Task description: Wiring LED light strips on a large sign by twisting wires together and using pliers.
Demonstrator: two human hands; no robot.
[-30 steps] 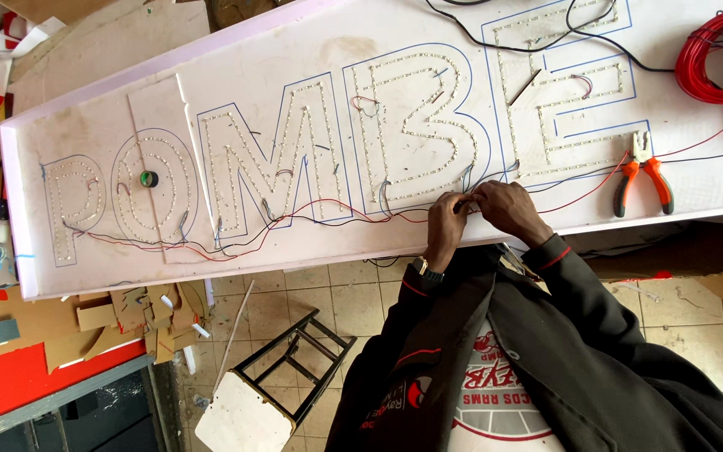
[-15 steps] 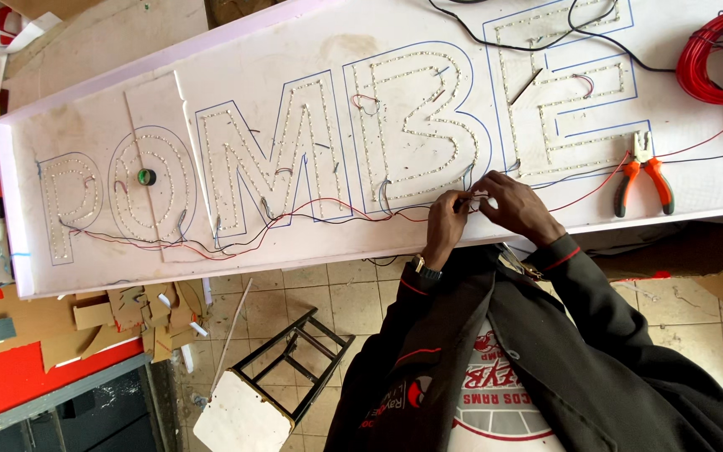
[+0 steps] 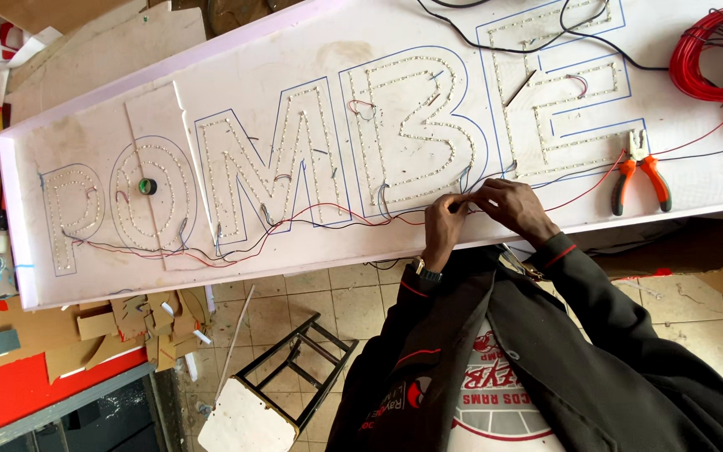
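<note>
Red and dark thin wires (image 3: 462, 203) at the lower edge of the white sign board (image 3: 294, 92) are pinched between the fingers of my left hand (image 3: 443, 224) and right hand (image 3: 512, 208), and too hard pull could tear them from the small lamps.

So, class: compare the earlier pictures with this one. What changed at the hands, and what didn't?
Little moved. Both hands stayed together at the board's near edge, pinching the wires: left hand, right hand. The pliers, red wire coil and board lie as before.
</note>
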